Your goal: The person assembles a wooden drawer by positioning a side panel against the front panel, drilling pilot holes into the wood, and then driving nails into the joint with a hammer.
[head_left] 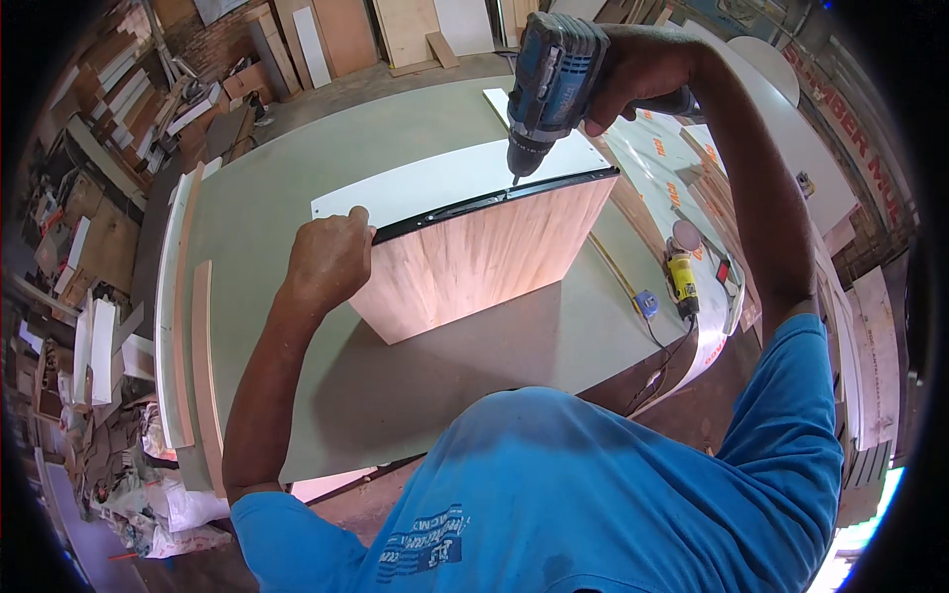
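A wood-grain board [484, 259] stands upright on the work table, joined along its top to a white panel [420, 180] facing away from me. Along that upper edge runs a black metal drawer slide [455, 210]. My left hand [331, 259] grips the left end of this edge, fingers closed over the corner. In my right hand [647, 74] is a blue and black cordless drill [559, 84], pointing down. Its bit meets the slide, or hovers just above it, right of the middle; I cannot tell which. The drill's handle is partly hidden by my fingers.
The grey-green table [267, 158] carries a yellow angle grinder [682, 282] with a cord and a blue tape measure [646, 303], its tape pulled out, on the right. Wood strips [206, 366] lie along the left edge. Stacked boards [405, 35] lean at the back.
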{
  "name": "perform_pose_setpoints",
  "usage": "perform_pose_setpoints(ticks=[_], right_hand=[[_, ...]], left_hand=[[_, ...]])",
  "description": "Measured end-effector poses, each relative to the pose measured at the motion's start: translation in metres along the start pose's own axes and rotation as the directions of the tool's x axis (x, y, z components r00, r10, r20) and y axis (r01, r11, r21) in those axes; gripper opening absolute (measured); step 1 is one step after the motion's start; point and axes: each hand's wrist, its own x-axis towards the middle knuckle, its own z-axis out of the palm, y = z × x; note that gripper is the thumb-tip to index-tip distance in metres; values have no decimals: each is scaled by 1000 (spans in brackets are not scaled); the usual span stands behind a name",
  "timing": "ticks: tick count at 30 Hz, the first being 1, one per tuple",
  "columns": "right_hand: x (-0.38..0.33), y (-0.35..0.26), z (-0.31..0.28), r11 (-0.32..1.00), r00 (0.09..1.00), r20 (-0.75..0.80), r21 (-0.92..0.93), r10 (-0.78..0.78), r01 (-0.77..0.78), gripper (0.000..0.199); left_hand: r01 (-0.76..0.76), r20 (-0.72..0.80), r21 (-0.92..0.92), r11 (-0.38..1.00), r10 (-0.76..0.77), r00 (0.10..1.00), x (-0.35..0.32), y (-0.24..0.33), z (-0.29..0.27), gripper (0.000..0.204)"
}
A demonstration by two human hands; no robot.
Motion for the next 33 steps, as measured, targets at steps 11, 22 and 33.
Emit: perform_pose_setpoints(ticks=[11,22,33], right_hand=[[-8,11,-1,1000,1000,-16,-7,-25,25,48],[-9,8,-11,995,990,114,45,78,-83,36],[-12,2,-12,995,992,77,-22,104,-102,36]], left_hand=[[115,49,-1,993,-115,992,3,11,-6,36],[63,3,18,998,-63,998,5,6,-2,36],[63,0,27,998,-63,998,1,8,-2,37]])
